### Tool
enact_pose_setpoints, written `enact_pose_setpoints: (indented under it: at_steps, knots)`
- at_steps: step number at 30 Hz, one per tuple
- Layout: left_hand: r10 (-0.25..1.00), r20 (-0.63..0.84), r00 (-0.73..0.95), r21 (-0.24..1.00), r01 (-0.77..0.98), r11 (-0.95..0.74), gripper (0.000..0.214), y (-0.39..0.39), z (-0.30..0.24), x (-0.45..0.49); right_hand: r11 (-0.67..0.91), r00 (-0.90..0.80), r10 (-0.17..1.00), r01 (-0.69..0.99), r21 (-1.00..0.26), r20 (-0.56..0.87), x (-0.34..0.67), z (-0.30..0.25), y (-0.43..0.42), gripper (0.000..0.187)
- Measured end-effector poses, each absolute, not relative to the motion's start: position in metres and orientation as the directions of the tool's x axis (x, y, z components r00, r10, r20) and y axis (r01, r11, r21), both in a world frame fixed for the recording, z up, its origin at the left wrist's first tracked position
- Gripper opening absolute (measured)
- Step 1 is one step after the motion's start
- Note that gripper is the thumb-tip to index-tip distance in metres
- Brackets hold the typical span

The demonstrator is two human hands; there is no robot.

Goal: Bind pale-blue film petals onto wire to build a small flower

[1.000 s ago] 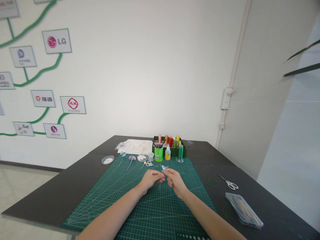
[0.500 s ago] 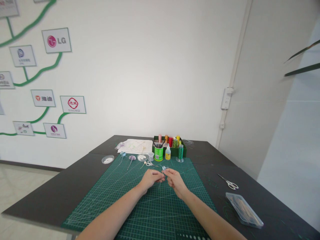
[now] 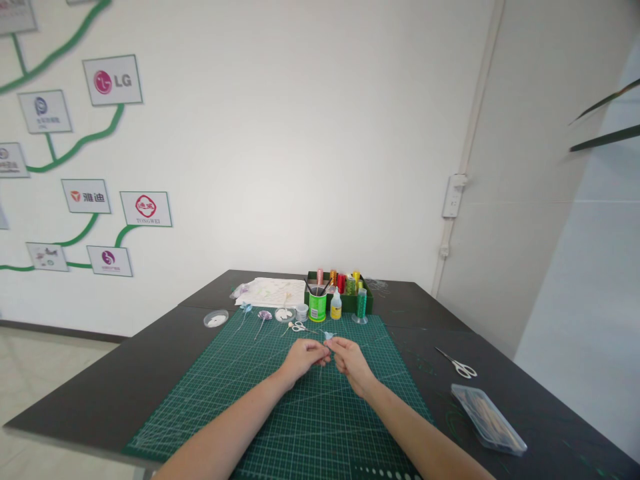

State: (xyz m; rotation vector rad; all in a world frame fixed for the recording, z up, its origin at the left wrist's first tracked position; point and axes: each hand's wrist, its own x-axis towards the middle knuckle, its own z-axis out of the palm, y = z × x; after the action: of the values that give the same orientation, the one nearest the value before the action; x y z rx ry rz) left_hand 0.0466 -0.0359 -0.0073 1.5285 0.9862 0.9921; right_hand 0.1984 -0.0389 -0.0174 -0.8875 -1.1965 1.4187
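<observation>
Over the green cutting mat (image 3: 220, 400), my left hand (image 3: 303, 357) and my right hand (image 3: 352, 363) meet with fingertips pinched together. Between them is a small light-blue flower (image 3: 329, 336), its petals showing just above the fingertips. My right hand is closed at the flower's base. My left fingers are pinched just below it, on what looks like its thin stem; most of that part is hidden by the fingers. Beyond my hands, small white-handled scissors (image 3: 299, 327) lie on the mat. A blue flower (image 3: 246, 308) and a purple flower (image 3: 265, 315) on wire stems lie farther left.
Behind the mat stand a green can (image 3: 317, 308) with dark-handled tools, a glue bottle (image 3: 335, 307), a green thread spool (image 3: 361, 303) and a box (image 3: 367, 297) of coloured spools. To the right lie larger scissors (image 3: 457, 365) and a clear plastic case (image 3: 489, 420).
The blue flower has turned slightly between my fingertips, so its petals show from a different side. My hands stay in nearly the same place.
</observation>
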Motion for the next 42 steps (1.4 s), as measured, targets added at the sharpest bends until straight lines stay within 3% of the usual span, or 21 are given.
enact_pose_setpoints:
  at_steps: [22,42]
  knots:
    - [0.939,-0.006,0.344,0.999,-0.031,0.018,0.051,-0.038,-0.005,0.046,0.018,-0.238,0.968,-0.271,-0.962,0.085,0.198,-0.013,-0.042,0.041]
    - [0.924,0.111,0.367,0.993,-0.079,-0.088,0.041,-0.037,-0.005,0.043,0.088,-0.158,0.981,-0.138,-0.986,0.11,0.196,-0.012,-0.043,0.033]
